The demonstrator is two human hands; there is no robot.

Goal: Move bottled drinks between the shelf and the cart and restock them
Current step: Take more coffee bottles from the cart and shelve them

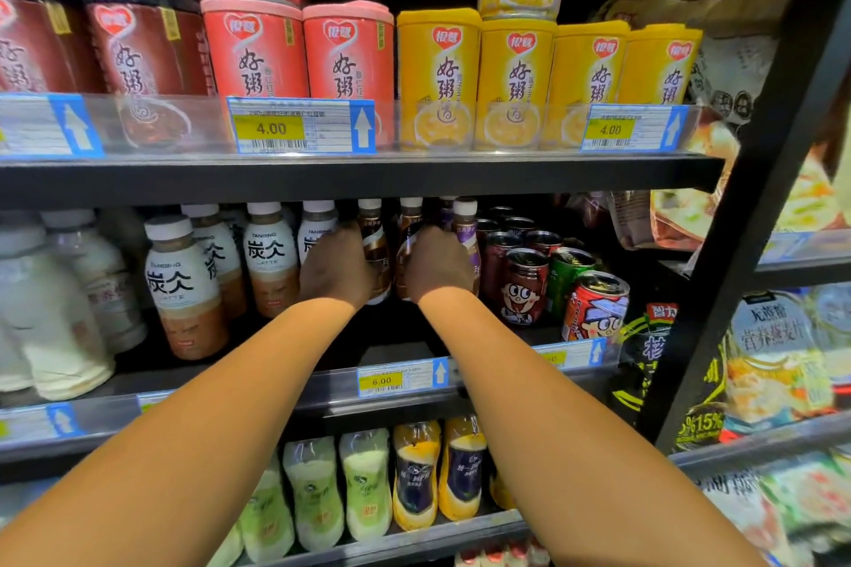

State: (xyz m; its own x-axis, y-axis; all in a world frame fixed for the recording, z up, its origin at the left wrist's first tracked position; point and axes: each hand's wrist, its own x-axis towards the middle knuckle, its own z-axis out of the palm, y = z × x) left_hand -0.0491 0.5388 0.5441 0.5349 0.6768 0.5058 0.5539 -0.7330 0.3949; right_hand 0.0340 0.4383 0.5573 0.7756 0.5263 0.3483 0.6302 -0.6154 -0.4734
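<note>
Both arms deep in the middle shelf (359, 180). Left hand (334, 265) wrapped round a brown coffee bottle (375, 253), right hand (437, 269) wrapped round its neighbour (407, 244), purple-label bottle (465, 221) just beside. Fingers hidden behind the bottles, so tightness of grip unclear. Bottles upright, set back from the shelf lip, between latte bottles (184, 285) and cans (525, 285). Probably two at once to save trips, held low for control. Cart not visible.
</note>
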